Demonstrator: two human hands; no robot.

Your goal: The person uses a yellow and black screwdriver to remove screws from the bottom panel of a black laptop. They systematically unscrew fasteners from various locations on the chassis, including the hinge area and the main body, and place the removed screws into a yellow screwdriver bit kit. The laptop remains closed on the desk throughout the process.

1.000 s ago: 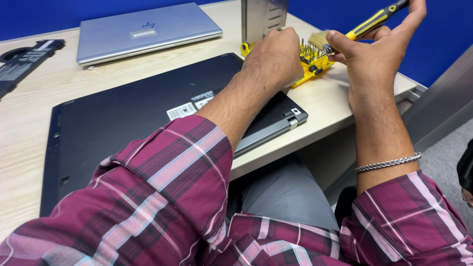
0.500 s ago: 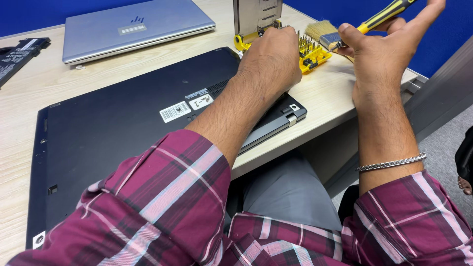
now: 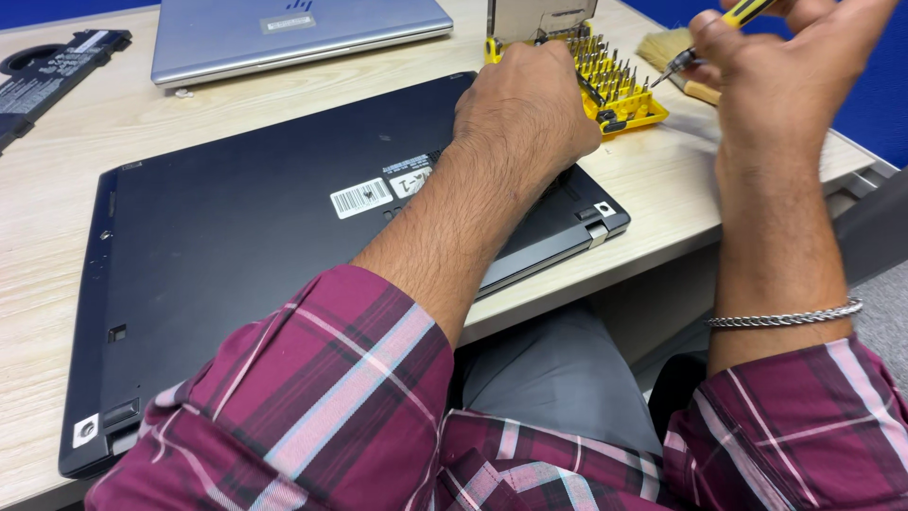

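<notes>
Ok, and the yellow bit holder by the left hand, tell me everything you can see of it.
The yellow bit holder is a plastic-looking tray with rows of small metal screwdriver bits standing upright in it. It rests flat on the light wooden desk, just beyond the far right corner of the black laptop. A grey lid-like panel stands upright at its far edge. The left hand covers its near left part; whether the fingers grip a bit is hidden. A brush lies behind it.

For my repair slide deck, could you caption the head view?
Left hand reaches into a yellow bit set beside an upturned black laptop; right hand holds a screwdriver.
</notes>
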